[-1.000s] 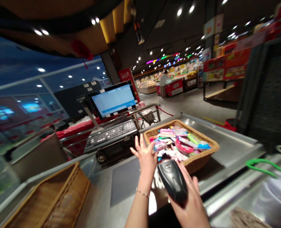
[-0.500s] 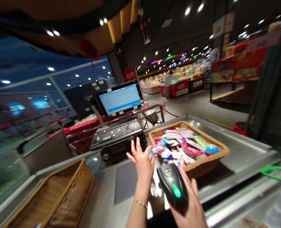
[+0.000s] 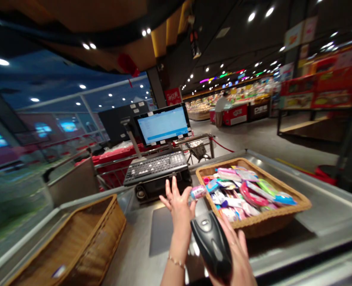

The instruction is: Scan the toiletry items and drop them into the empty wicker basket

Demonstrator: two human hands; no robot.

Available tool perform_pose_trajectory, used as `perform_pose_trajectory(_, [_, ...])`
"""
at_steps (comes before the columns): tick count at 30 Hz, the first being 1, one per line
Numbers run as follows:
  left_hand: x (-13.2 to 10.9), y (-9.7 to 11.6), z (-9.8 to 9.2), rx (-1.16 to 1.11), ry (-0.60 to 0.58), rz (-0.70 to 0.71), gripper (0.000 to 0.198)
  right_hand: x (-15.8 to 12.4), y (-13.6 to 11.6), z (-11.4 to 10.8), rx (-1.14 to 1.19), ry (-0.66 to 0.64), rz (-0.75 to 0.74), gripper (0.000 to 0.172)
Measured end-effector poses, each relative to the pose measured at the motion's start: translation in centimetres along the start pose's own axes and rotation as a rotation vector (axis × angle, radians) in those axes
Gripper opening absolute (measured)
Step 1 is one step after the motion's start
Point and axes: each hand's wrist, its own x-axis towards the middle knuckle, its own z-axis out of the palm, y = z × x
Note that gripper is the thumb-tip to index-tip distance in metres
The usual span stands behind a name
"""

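Observation:
My left hand (image 3: 178, 206) pinches a small clear-and-pink bottle (image 3: 198, 192) between thumb and index finger, with the other fingers spread out. The bottle is near the left rim of a wicker basket (image 3: 283, 214) heaped with small packaged goods in pink, blue, white and green. In my right hand (image 3: 235, 250) is a black barcode scanner (image 3: 211, 242), its head angled up towards the bottle. The scanner's indicator shows no green light. A second wicker basket (image 3: 104, 230) sits at the lower left with one small blue-and-white item (image 3: 58, 271) in it.
A lit monitor (image 3: 164, 125) and a black keyboard (image 3: 156, 166) stand at the back of the metal counter (image 3: 134, 238). Behind them is a shopping cart (image 3: 200, 145). A person (image 3: 220, 109) stands far off by the display cases.
The view has turned left, so the surroundings sit further right. The scanner's green light has gone out. My left hand and the bottle are a little farther from the full basket's contents.

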Motion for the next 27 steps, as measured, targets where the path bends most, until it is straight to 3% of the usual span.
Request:
perform_pose_trajectory(13, [-0.1, -1.9, -0.9, 0.014, 0.055, -0.085, 0.036, 0.2, -1.6, 0.2, 0.037, -0.092, -0.056, 0.079])
perform_pose_trajectory(18, [-0.1, -2.8, -1.2, 0.019, 0.065, -0.107, 0.038, 0.4, -2.6, 0.3, 0.061, -0.117, -0.018, 0.075])
perform_pose_trajectory(23, [-0.2, -3.4, -1.5, 0.026, 0.044, -0.127, 0.039, 0.2, -2.5, 0.6, 0.089, -0.160, -0.039, 0.069])
perform_pose_trajectory(27, [-0.2, -3.7, -1.6, 0.024, 0.056, -0.129, 0.038, -0.2, -2.3, 1.1, 0.084, -0.169, -0.053, 0.074])
